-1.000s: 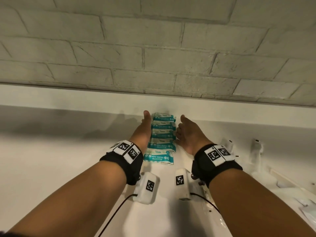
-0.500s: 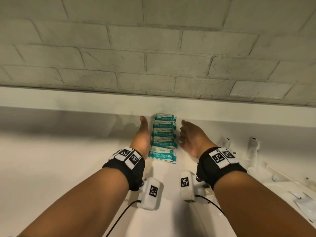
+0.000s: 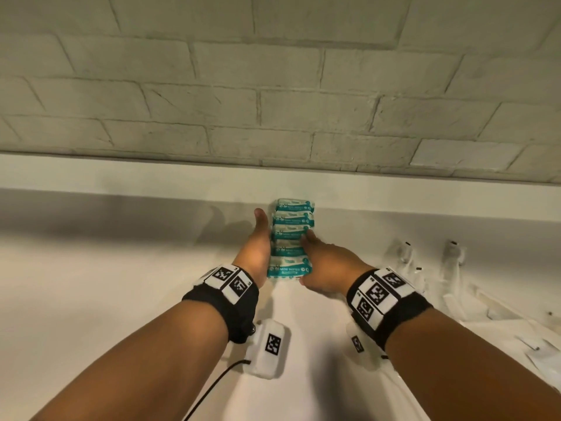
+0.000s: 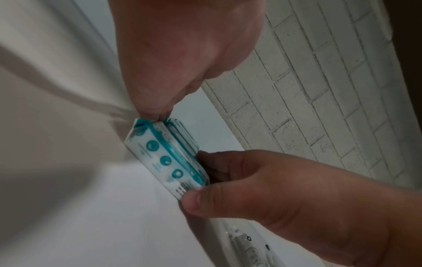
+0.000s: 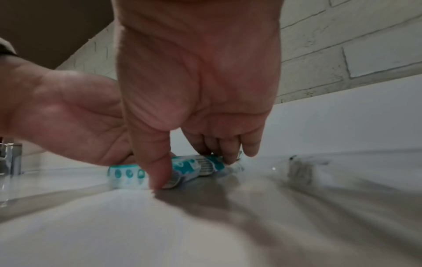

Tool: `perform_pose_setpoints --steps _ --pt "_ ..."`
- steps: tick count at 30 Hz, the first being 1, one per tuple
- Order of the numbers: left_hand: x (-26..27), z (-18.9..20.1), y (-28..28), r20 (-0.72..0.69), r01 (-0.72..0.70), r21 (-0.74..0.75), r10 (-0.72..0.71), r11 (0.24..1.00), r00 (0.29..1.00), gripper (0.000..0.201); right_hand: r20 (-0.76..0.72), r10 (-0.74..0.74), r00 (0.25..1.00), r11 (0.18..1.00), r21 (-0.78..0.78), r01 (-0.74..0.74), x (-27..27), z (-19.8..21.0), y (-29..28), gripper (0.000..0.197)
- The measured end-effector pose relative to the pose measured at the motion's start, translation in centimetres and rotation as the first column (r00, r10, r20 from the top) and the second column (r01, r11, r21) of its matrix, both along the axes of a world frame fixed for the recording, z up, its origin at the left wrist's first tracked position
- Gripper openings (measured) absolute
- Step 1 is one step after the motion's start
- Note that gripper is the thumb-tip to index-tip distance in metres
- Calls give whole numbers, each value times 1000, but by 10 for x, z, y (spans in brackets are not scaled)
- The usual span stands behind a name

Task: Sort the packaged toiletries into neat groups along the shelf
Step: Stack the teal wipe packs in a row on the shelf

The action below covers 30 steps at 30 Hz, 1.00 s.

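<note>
Lying in a single overlapping row on the white shelf (image 3: 121, 284): five teal-and-white wipes packs (image 3: 290, 238), running from the shelf's back edge, under the raised white lip below the brick wall (image 3: 273, 101), out toward the front edge. Nearest pack (image 3: 290, 268) showing "MINI WIPES" print, overlapping the one behind it.

Pressing flat along the row's left side: left hand (image 3: 256, 247), fingers straight and together, thumb tip reaching up level with the second pack from the back, nothing gripped.

Closing in on the row's right side: right hand (image 3: 326, 262), fingers (image 5: 230, 153) bent down onto the packs' right ends, thumb (image 4: 200, 202) set against the near right corner of the nearest pack. Curling loosely round the end of the row rather than lying flat; lifting nothing, all packs lying on the shelf.

Squeezing the row between the two palms, both hands touching the packs.

Lying toward the shelf's right end, well apart from the wipes: several small clear-wrapped items (image 3: 452, 253) with dark caps, too pale and blurred for telling what they are. Showing at the far left in the right wrist view: a chrome tap (image 5: 11, 157).
</note>
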State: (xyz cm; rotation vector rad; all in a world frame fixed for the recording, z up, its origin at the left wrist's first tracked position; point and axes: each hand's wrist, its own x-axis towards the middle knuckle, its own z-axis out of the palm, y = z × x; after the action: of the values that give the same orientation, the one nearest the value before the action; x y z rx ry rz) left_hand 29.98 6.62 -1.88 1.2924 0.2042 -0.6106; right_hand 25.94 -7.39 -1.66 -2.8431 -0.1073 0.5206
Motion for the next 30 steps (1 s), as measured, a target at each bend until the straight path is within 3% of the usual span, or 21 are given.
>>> perform_pose_setpoints --steps 3,5,7,8,9,12,15,17,19,25,30 --pt "9 -6 2 11 7 13 -8 1000 1000 85 -112 -61 992 962 258 88 2 0 -9 80" --pt "18 -6 1 23 -1 15 1 1000 1000 80 -226 -128 966 830 509 228 8 8 -13 67" --pt "29 -6 -1 28 -4 34 3 999 1000 67 -287 -266 920 669 633 391 17 15 -17 62" --pt "34 -4 -3 36 -3 49 1 999 999 62 -321 -348 881 587 658 471 24 14 -21 66" --pt "40 -3 -5 45 -2 59 0 998 999 59 -337 -403 851 556 648 520 31 15 -23 67" --pt "56 -4 -10 69 -10 76 5 997 998 56 -258 -473 843 644 552 530 47 12 -29 56" --pt "66 -8 -11 111 -13 105 1 994 994 41 -292 -488 822 515 664 542 60 10 -31 49" --pt "72 -12 -12 119 30 111 -43 993 992 57 -343 -495 798 404 722 561 67 6 -30 42" --pt "76 -15 -11 131 82 136 -100 987 986 75 -377 -487 788 367 731 576 71 1 -28 41" --pt "79 -19 -10 130 141 136 -159 981 979 91 -391 -450 803 294 784 547 70 2 -22 39" --pt "80 -19 -12 135 134 139 -153 981 979 87 -393 -432 812 277 799 534 69 2 -22 36"
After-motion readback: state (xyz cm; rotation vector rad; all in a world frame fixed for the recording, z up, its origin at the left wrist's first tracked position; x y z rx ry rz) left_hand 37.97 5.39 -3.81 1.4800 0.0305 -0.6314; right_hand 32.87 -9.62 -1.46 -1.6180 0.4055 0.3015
